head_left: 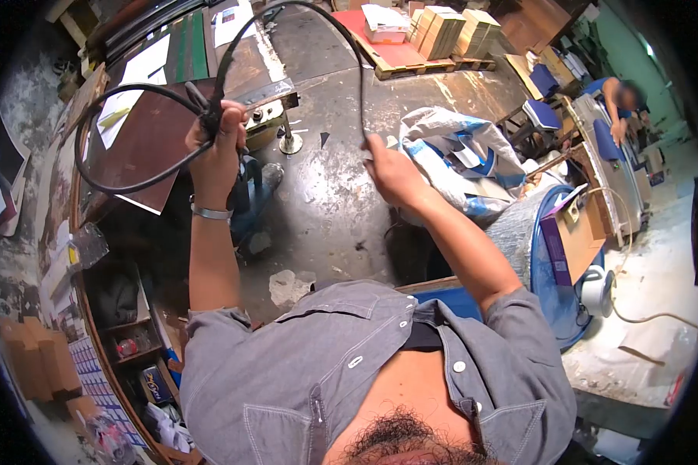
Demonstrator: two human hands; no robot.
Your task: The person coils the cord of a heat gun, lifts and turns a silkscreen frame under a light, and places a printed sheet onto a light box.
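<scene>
A black cable (362,87) is stretched in a tall arch between my two raised hands. My left hand (219,143), with a metal-banded watch (212,212) at the wrist, is closed around gathered strands of it. From this grip a wide loop of the cable hangs out to the left. My right hand (397,172) pinches the cable's other side, where the arch comes down; the fingertips partly hide the cable there, and I cannot see its end.
At left is a worktable with a dark brown board (143,147). Right of centre stands a white woven sack (423,128) of scraps, near a blue drum (535,267). A red-topped pallet (434,68) bears stacks at the back. Another person (614,97) leans over a bench at far right.
</scene>
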